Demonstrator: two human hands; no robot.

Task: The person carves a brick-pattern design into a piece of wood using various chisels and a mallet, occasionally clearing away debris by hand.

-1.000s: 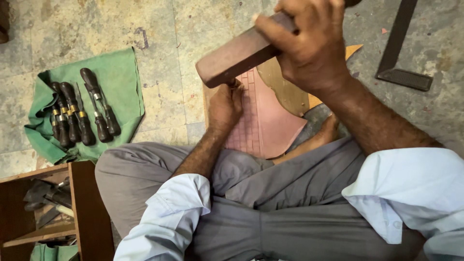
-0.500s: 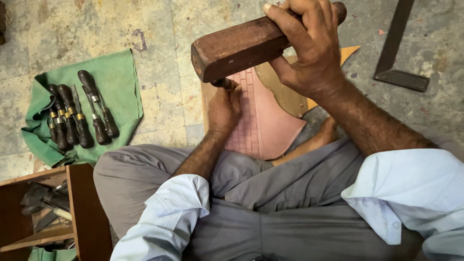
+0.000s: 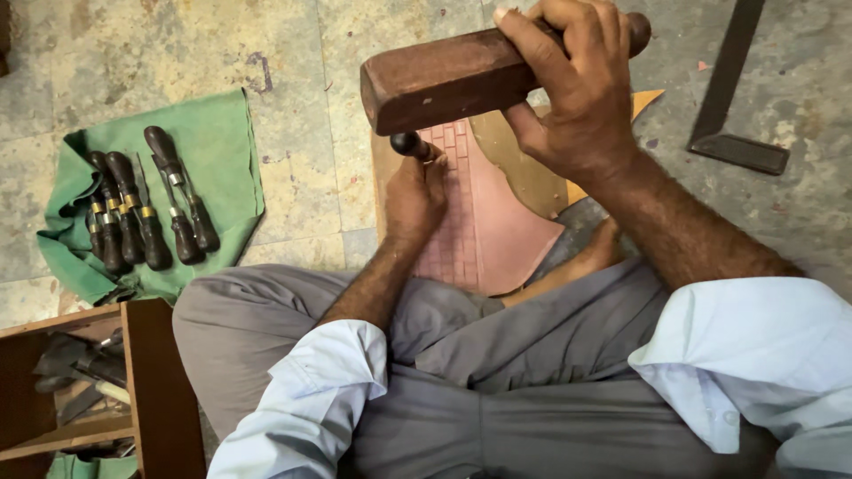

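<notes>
My right hand (image 3: 581,98) grips a heavy brown wooden mallet (image 3: 444,80), held raised just above the dark round handle of a punch tool (image 3: 410,145). My left hand (image 3: 413,200) is closed around that punch and holds it upright on a pinkish-brown leather piece (image 3: 501,222) marked with a grid of lines. The leather lies on a wooden board (image 3: 383,191) on the stone floor, in front of my grey-trousered legs.
A green cloth (image 3: 217,146) at left carries several dark-handled hand tools (image 3: 142,213). A brown wooden shelf unit (image 3: 151,381) with more tools stands at lower left. A dark metal bracket (image 3: 732,98) lies on the floor at upper right.
The mallet has come down and tilted closer to level, now hovering right over the punch handle. My left hand stays in place on the punch.
</notes>
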